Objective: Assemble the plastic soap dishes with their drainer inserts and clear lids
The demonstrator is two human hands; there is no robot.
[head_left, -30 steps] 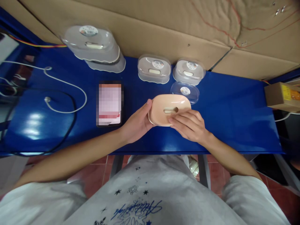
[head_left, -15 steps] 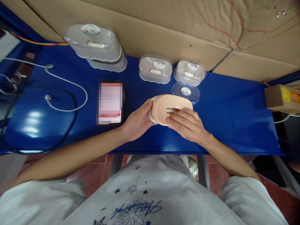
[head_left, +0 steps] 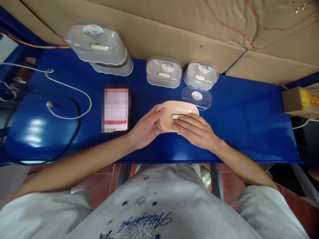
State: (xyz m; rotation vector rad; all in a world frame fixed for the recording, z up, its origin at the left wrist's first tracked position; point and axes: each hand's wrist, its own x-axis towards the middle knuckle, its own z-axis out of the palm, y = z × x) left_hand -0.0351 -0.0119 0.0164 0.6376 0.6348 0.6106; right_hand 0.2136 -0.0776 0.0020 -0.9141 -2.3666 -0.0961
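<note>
A peach oval plastic box (head_left: pixel 178 107) is held over the front of the blue table, its top face up. A slot in that top shows a pale strip inside it. My left hand (head_left: pixel 147 127) wraps round the box's left end, thumb on the upper edge and fingers beneath, partly hidden. Across the right part of the top lies my right hand (head_left: pixel 195 130), its fingers together near the slot and its thumb out of sight; it grips the right end. Just beyond the box is a loose clear lid (head_left: pixel 203 103) with a round sticker.
Two clear-covered boxes, one left (head_left: pixel 163 79) and one right (head_left: pixel 200 79), stand at the back by the cardboard wall. Further left is a stack of larger clear boxes (head_left: pixel 104 54). A phone-like device (head_left: pixel 116 108) lies left of my hands, with a white cable (head_left: pixel 82 93) beyond.
The peach top has shifted left and down onto the part beneath it, closing the stepped gap at the left. The pale strip now fills the slot. My right hand moved slightly left with it.
</note>
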